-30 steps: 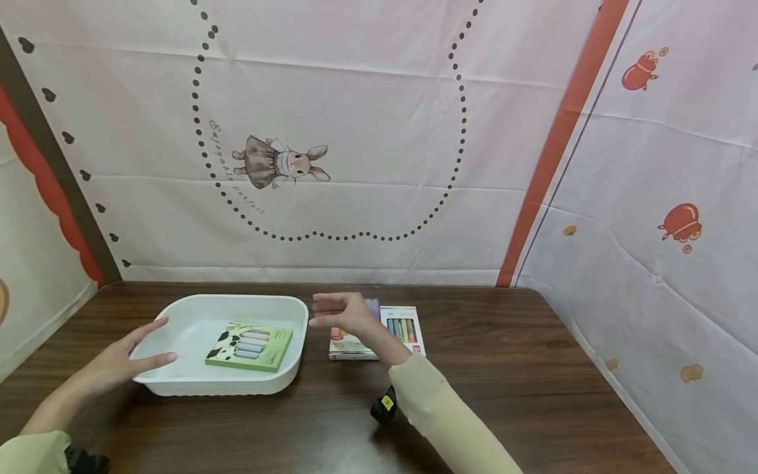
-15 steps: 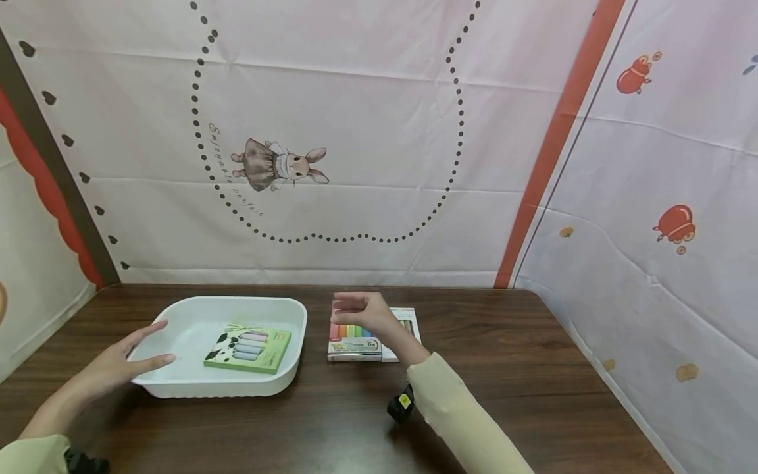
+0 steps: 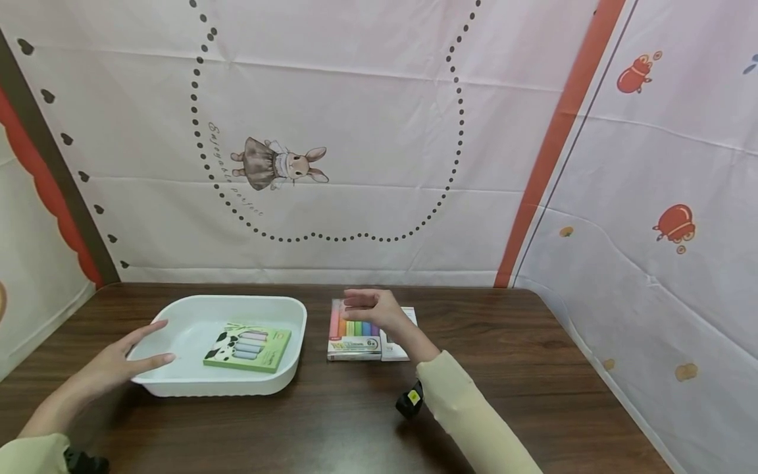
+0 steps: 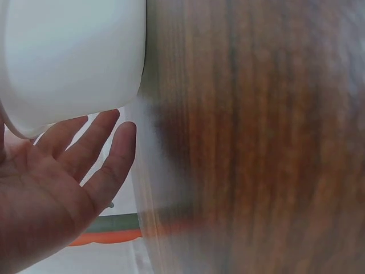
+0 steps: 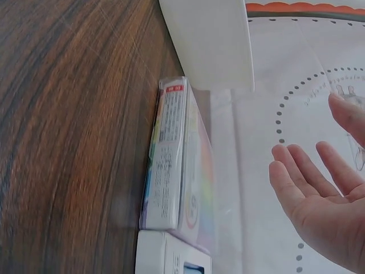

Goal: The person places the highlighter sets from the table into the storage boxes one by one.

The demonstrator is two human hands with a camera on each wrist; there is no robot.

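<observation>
Two hands show. The left hand (image 3: 115, 365), fingers straight, rests on the white tray (image 3: 177, 385) at nine o'clock. The right hand (image 3: 374, 308), open and empty, has drifted from the tray toward two o'clock, now hovering above the rainbow marker pack (image 3: 353, 332).

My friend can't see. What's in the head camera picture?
A right hand hovers open over a rainbow marker pack on a brown table. The left hand touches a white tray holding a green box.
</observation>
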